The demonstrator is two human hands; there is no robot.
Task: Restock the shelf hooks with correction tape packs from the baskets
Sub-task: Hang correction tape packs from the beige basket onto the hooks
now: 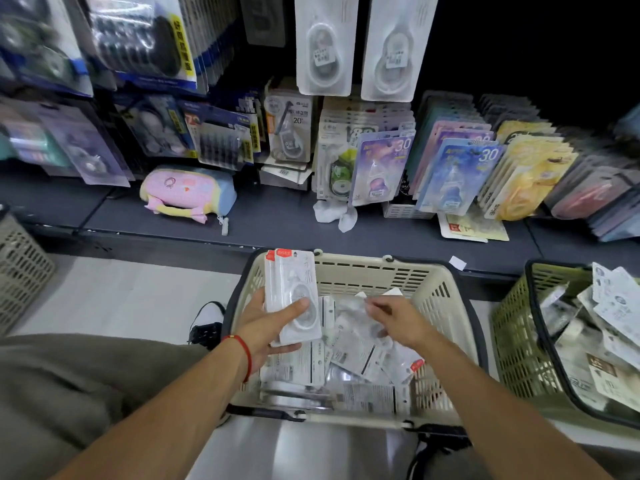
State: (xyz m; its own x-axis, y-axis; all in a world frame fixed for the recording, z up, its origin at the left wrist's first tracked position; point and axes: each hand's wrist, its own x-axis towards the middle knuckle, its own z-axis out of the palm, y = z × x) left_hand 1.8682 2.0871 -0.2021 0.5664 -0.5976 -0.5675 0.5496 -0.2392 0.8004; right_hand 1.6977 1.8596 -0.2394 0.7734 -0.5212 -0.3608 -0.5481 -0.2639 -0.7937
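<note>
Over the beige basket (349, 268), the left hand (266, 327) grips a small stack of correction tape packs (294, 296), their long axis upright and red-labelled hanging ends pointing toward the white packs already on the hooks (325, 43) above. Right hand (398, 318), nearer the loose packs (349, 344) in that basket, reaches down with fingers curling onto one; whether it has hold of it cannot be told.

The green basket (512, 344) is cut off by the right edge. The hanging packs (52, 46) at upper left are blurred, their print unreadable. The right hand's (398, 318) fingertips are motion-blurred, so any grip is unclear.
</note>
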